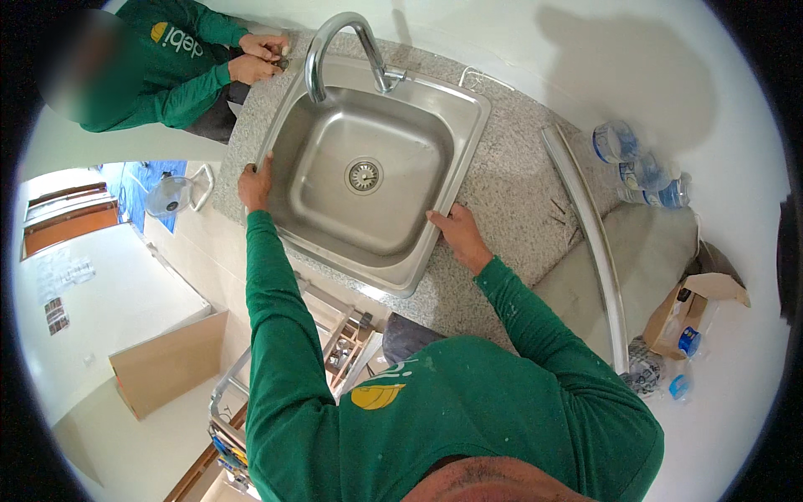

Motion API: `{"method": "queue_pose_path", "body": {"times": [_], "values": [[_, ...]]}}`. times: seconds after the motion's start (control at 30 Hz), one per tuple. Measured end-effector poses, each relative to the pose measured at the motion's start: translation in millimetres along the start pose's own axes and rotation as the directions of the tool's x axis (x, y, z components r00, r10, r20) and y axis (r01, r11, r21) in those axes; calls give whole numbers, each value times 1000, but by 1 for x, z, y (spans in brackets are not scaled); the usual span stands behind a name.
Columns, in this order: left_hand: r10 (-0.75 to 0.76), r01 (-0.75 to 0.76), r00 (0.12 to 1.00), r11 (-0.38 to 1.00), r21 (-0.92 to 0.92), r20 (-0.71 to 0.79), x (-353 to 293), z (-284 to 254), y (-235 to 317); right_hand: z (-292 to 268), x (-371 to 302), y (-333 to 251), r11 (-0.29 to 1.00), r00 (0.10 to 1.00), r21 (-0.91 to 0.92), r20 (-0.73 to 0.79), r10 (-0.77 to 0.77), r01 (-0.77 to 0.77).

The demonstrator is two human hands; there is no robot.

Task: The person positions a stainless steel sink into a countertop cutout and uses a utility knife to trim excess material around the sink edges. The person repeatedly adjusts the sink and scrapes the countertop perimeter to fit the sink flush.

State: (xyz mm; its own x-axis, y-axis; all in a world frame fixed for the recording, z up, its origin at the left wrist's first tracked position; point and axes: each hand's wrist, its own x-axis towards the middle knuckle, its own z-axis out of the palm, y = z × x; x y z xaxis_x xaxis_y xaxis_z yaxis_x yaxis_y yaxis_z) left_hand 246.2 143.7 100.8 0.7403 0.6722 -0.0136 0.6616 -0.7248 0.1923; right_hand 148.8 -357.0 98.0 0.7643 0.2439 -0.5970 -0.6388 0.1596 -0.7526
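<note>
A square stainless steel sink (381,224) with a round drain strainer (364,176) sits on a speckled grey stone countertop (510,184). Its curved chrome faucet (368,42) rises from the far rim. My left hand (256,186) grips the sink's left rim, fingers at the edge. On the right rim, nearer to me, my right hand (460,236) holds the sink with the thumb on top; its other fingers are partly hidden. At the far left, a co-worker's two hands (258,58) are together by the countertop's corner, around something small I cannot make out.
A long pale metal strip (590,234) lies to the right, near several plastic water bottles (640,167) against the wall. An opened cardboard box (682,318) stands further right. Below on the left are a fan (171,194), a cardboard sheet (171,364) and a metal-framed rack (335,335).
</note>
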Motion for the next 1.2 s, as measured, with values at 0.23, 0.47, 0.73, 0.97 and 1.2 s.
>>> {"method": "queue_pose_path", "body": {"times": [0.23,0.47,0.73,0.97,1.2], "values": [[42,-41,999,999,-16,32,8,8,-15,-2,11,25,981,995,-167,-19,-102,98],[39,-39,999,997,-60,6,8,4,-16,4,11,20,932,978,-324,-69,-195,163],[67,-67,998,998,-12,-5,9,1,-11,-3,13,25,969,982,-203,-101,-162,139],[33,-31,999,998,-52,38,6,12,-12,-4,19,37,913,974,-383,-109,-198,143],[65,-65,998,997,-30,18,12,-1,-16,-2,21,30,977,983,-186,-125,-133,109]]}}
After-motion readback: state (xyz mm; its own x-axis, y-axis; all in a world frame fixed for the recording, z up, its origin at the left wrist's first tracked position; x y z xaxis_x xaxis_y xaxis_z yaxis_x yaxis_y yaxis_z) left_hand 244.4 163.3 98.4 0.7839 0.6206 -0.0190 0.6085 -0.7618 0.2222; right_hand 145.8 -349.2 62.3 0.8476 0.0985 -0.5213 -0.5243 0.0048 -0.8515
